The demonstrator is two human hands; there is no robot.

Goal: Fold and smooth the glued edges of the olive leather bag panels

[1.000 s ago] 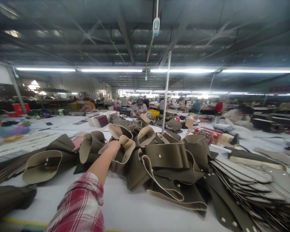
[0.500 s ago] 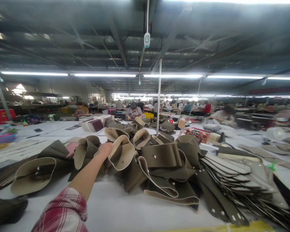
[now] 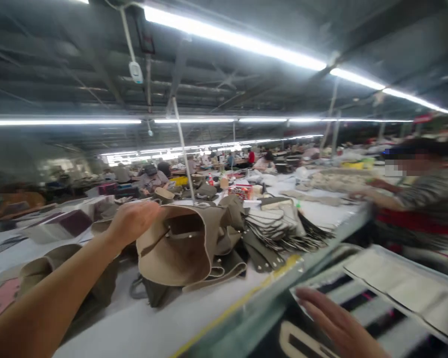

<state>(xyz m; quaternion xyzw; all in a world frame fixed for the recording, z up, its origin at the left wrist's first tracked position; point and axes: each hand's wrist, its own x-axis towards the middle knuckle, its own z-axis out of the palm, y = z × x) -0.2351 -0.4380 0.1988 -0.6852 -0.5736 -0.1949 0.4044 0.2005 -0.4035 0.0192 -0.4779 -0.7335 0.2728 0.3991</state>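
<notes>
My left hand (image 3: 134, 221) reaches forward with its fingers closed at the rim of an olive-brown bag body (image 3: 175, 258). The wide mouth of this bag faces me and shows a beige lining with small metal snaps. More bag bodies (image 3: 227, 238) of the same kind lie heaped behind and beside it on the white table (image 3: 134, 328). At the lower right, my right hand (image 3: 334, 320) has its fingers stretched out and holds nothing. It is above or beside pale and dark striped material (image 3: 362, 293) and a beige looped piece (image 3: 294, 340); contact cannot be made out.
Stacked grey and olive flat pieces (image 3: 272, 223) lie beyond the heap. A yellow strip (image 3: 227, 306) runs along the table's near edge. White and maroon stacks (image 3: 67, 223) stand at left. A metal pole (image 3: 182, 149) rises behind. A co-worker (image 3: 425, 184) sits at right.
My view has swung to the right and tilted. The bag body at my left hand has come closer and now looks larger. My right hand has come into view at the lower right.
</notes>
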